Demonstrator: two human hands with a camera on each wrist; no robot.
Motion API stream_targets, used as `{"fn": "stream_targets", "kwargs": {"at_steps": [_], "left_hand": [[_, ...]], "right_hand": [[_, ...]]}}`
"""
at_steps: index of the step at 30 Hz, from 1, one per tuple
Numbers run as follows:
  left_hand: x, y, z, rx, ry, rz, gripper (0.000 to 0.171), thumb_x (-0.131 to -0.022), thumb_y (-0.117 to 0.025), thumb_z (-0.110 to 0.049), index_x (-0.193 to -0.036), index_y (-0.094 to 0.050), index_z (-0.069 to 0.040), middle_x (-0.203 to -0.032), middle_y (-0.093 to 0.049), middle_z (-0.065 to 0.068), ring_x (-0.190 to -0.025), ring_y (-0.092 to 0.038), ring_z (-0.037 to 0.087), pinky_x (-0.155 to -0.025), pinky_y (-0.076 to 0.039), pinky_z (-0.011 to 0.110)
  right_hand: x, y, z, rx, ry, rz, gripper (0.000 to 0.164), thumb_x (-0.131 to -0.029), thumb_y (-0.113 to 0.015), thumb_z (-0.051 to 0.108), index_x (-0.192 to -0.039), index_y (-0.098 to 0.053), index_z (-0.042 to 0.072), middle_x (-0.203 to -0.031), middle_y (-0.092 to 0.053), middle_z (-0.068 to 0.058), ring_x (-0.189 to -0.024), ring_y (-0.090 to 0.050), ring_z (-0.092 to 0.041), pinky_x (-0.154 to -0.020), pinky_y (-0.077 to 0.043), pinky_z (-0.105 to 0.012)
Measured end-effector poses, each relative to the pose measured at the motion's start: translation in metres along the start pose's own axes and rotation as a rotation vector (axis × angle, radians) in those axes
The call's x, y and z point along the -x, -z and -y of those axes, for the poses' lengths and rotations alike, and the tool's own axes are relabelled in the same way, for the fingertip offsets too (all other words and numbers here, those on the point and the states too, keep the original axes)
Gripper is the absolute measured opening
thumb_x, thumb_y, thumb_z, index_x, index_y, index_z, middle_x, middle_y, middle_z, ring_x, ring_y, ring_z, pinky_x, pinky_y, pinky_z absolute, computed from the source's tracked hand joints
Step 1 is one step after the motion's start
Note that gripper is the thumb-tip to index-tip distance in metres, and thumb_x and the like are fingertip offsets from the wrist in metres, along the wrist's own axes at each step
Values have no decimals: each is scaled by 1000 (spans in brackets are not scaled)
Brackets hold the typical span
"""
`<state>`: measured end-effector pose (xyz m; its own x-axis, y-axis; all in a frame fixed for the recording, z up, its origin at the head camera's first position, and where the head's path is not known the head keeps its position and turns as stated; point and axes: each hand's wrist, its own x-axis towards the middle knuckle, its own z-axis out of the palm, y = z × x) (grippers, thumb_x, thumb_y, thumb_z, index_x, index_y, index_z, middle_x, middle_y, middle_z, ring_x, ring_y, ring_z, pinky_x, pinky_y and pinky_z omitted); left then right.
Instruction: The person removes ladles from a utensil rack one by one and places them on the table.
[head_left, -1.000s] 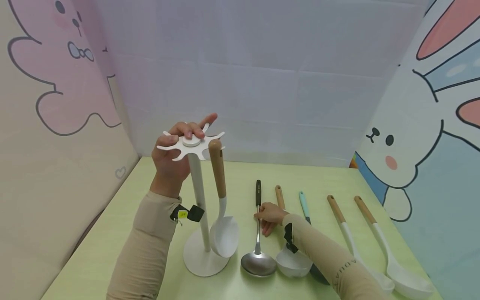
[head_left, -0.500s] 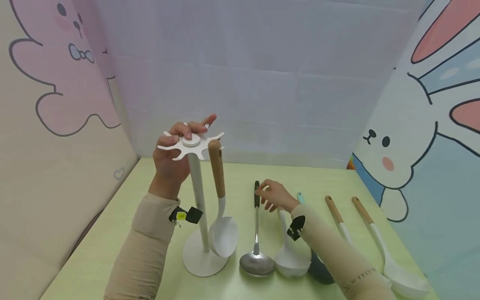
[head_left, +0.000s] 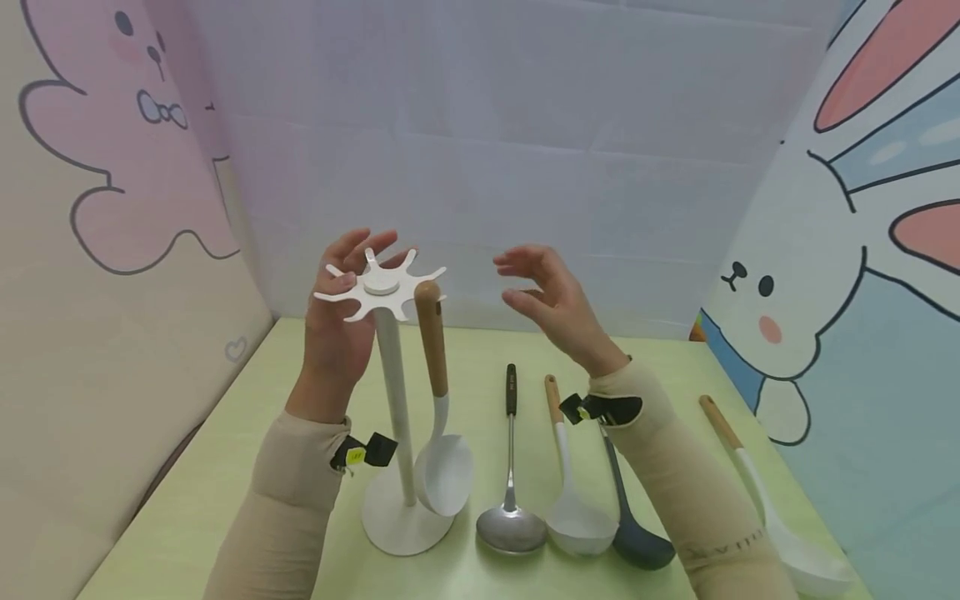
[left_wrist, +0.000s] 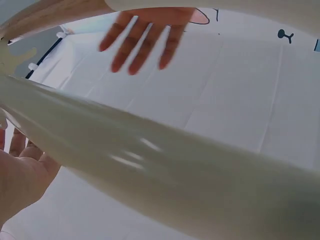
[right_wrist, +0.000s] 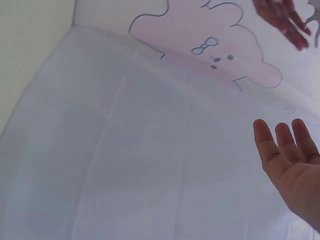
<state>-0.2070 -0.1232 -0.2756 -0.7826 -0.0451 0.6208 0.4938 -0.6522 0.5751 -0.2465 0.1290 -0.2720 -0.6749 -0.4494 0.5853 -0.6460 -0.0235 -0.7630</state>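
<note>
In the head view a white utensil rack (head_left: 397,400) stands upright on its round base, topped by a disc of curved hooks. A white ladle (head_left: 451,477) with a wooden handle hangs from its front right side. My left hand (head_left: 335,333) is behind the hooks, fingers loosely extended, the thumb at a left hook; whether it touches cannot be told. In the left wrist view the pole (left_wrist: 150,155) crosses before that hand (left_wrist: 25,182). My right hand (head_left: 558,304) is raised right of the rack, holding nothing, its fingers slightly bent and apart from the thumb.
On the table (head_left: 247,467) lie a steel ladle (head_left: 512,531), a white ladle (head_left: 581,527), a dark grey ladle (head_left: 642,546) and, far right, a white utensil (head_left: 806,562) with a wooden handle. My right sleeve (head_left: 675,475) covers part of the right side.
My right hand has risen from beside the steel ladle's handle to hook height. My left fingers have lifted off the rack's top knob and moved back. The hanging ladle stays in place.
</note>
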Motion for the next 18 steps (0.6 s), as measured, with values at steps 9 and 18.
{"fn": "stream_targets", "kwargs": {"at_steps": [9, 18], "left_hand": [[24, -2, 1, -134, -43, -168, 33, -92, -52, -14, -124, -52, -10, -122, -61, 10, -116, -57, 22, -97, -42, 35], [62, -15, 12, -279, -170, -207, 33, -89, -48, -1, -121, -49, -9, -118, -51, 8, -111, -55, 20, -85, -47, 28]], "right_hand": [[-39, -33, 40, -68, 205, 276, 86, -90, -70, 40, -149, -25, -4, -154, -35, -19, -140, -38, -25, -105, -41, -48], [-55, -53, 40, -231, 112, 453, 65, -93, -57, 1, -149, -25, -8, -152, -37, -22, -134, -44, -25, -102, -44, -46]]}}
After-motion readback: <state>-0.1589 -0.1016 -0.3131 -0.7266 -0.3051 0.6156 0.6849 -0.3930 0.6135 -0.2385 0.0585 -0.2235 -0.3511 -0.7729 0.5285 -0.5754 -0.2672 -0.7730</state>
